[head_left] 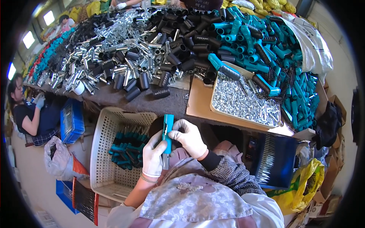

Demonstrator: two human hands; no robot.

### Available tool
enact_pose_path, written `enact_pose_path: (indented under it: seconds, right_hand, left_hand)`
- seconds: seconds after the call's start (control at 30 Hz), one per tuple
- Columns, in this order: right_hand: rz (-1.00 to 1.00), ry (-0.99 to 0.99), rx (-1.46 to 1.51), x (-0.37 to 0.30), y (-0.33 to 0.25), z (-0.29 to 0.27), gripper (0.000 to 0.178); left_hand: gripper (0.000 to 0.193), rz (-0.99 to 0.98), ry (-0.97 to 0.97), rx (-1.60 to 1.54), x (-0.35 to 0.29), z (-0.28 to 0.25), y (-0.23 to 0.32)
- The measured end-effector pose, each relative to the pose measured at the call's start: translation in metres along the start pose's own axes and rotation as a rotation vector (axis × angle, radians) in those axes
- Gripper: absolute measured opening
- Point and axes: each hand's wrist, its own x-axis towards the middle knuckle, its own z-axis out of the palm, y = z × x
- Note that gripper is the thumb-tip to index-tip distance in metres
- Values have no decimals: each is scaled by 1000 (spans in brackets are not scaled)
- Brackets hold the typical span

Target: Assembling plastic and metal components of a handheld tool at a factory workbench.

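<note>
My left hand (153,159), in a white glove, grips a teal plastic tool handle (168,121) upright before my lap. A metal tube (165,161) sticks out of the handle's lower end. A slot runs along its face, with bright metal showing inside. My right hand (191,140), gloved too, is pinched closed against the right side of the handle near the slot. Whatever lies between its fingertips is too small to make out. Beyond the hands, a shallow tray (214,108) of small metal pieces (237,98) rests on cardboard at the bench's front edge.
Heaped on the bench are metal tubes (129,49), black sleeves (143,80) and teal handles (247,38). A cream basket (99,152) at my left holds teal-handled pieces. Blue bins (283,152) stand low on both sides. Another person (32,114) sits at far left.
</note>
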Motion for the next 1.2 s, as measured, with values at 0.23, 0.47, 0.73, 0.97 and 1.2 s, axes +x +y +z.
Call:
enact_pose_path:
  seconds: [0.23,0.47,0.73,0.97,1.2]
  right_hand:
    - [3,-158,46,3,-3,2,36]
    - [-533,-400,-864,73,-54,-2,35]
    - [-870,-25,-1590,143,-55,22,15]
    - [-648,196,-674,79,-84,-4,38]
    - [-301,-15,-82,-13,-75,-86,37]
  left_hand:
    - [49,10,-85,-22,-8,-12,7]
    - [51,-56,-105,-479,3,-36,1]
    - [50,-69,-39,-440,-12,-27,8]
    - [53,-47,-60,-194,-22,-9,11]
    - [55,-181,-261,-138,-11,28,9]
